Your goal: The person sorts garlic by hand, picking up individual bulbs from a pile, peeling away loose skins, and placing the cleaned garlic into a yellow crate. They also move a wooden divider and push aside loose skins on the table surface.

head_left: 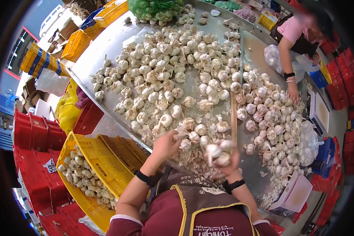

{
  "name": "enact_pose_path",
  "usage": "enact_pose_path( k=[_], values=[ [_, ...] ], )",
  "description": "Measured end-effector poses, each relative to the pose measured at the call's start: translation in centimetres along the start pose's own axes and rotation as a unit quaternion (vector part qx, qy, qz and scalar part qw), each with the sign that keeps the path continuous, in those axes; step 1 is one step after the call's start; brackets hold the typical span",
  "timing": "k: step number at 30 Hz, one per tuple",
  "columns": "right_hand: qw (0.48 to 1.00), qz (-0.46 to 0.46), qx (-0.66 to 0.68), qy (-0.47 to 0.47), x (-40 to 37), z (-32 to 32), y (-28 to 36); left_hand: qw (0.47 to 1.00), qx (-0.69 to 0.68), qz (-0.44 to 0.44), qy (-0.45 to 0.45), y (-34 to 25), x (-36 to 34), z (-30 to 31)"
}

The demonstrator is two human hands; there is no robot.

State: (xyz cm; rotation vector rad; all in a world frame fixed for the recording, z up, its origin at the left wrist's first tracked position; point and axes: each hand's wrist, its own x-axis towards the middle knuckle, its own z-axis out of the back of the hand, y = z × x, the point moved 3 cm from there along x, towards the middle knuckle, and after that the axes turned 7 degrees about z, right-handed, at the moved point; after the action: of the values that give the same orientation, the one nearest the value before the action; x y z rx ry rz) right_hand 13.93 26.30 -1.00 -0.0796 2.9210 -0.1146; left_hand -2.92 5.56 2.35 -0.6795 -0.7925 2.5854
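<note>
My right hand [229,162] is closed around a few garlic bulbs [220,151], held just above the metal table [255,165] and blurred by motion. My left hand [165,146] is over the table's near edge with its fingers curled together. A pale, papery bit is at its fingertips, too blurred to name. Right beyond both hands lies a large heap of garlic bulbs [157,78] with dry stalks and skins. Loose peeled skins [188,157] are scattered on the metal between my hands.
A wooden strip [234,118] divides the heap from a second garlic pile [275,129]. Across the table a co-worker's hand [293,92] touches that pile. At my left stands a yellow crate [124,173] with garlic, near red crates [37,173]. A white box [293,192] is at the right.
</note>
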Motion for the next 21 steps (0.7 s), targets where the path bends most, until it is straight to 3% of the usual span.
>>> enact_pose_path(
  k=[1,3,4,5,6,8,12,14,16,17,19,21],
  values=[
    [0.999,0.032,0.0,0.029,-0.3,-0.7,1.9,0.998,0.046,0.007,-0.032,0.7,0.5,-0.3],
    [0.942,0.302,-0.148,-0.005,-1.2,-2.8,6.5,0.997,0.069,-0.012,-0.043,1.6,0.9,-0.6],
    [0.964,0.255,-0.016,0.071,-2.3,-3.9,9.0,0.994,0.092,-0.03,-0.055,1.8,1.2,-0.9],
    [0.945,0.294,0.076,0.121,-3.2,-5.4,10.8,0.994,0.09,-0.032,-0.055,2.0,1.6,-1.2],
    [0.945,0.294,0.075,0.121,-4.0,-6.2,12.1,0.992,0.116,-0.042,-0.042,2.0,2.0,-1.5],
    [0.904,0.398,0.132,0.09,-5.1,-7.1,14.3,0.988,0.14,-0.054,-0.03,2.4,3.1,-2.2],
    [0.937,0.347,0.036,0.001,-4.2,-3.5,12.8,0.988,0.137,-0.066,0.026,2.3,5.2,-2.5],
    [0.965,0.241,0.102,-0.003,-2.9,-1.9,9.1,0.989,0.118,-0.071,0.06,2.2,5.6,-1.9],
    [0.979,0.176,0.094,-0.047,-1.7,0.3,5.7,0.986,-0.122,-0.02,0.112,2.5,5.7,-1.1],
    [0.985,0.152,0.064,-0.055,-1.1,0.9,3.9,0.986,-0.12,-0.02,0.113,2.7,5.7,-1.0],
    [0.989,0.129,0.037,-0.063,-0.1,1.6,0.9,0.904,-0.358,0.046,0.231,3.1,5.2,-1.4],
    [0.992,0.064,0.012,-0.109,0.7,2.0,-1.5,0.771,-0.551,0.071,0.31,2.7,4.1,-1.5]
  ],
)
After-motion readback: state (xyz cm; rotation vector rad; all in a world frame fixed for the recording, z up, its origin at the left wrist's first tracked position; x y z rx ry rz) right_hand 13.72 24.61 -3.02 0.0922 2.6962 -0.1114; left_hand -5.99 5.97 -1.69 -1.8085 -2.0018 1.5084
